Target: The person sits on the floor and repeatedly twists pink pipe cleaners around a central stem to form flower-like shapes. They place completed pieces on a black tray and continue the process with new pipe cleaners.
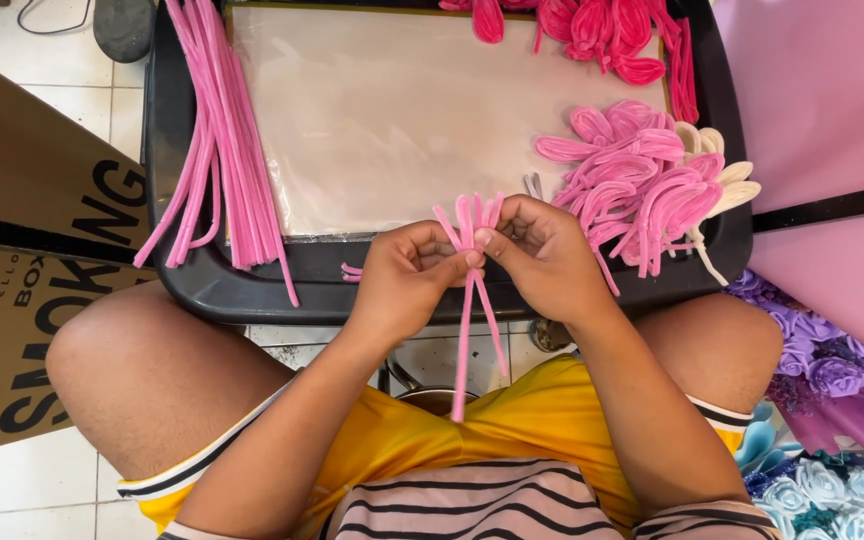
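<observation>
Small bunch of pink pipe cleaners (468, 262) is pinched between both hands, above near edge of dark tray (177, 250), over the lap. Left hand (404, 282) is curled shut w/ fingertips on the bunch at its middle; right hand (544, 256) is closed likewise, thumb pressed on same spot. Short ends are fanned up, long stems hang down. Straight pink stems (227, 140) are laid at tray's left, looped pink petals (632, 185) at right, clear sheet (402, 110) btw them.
</observation>
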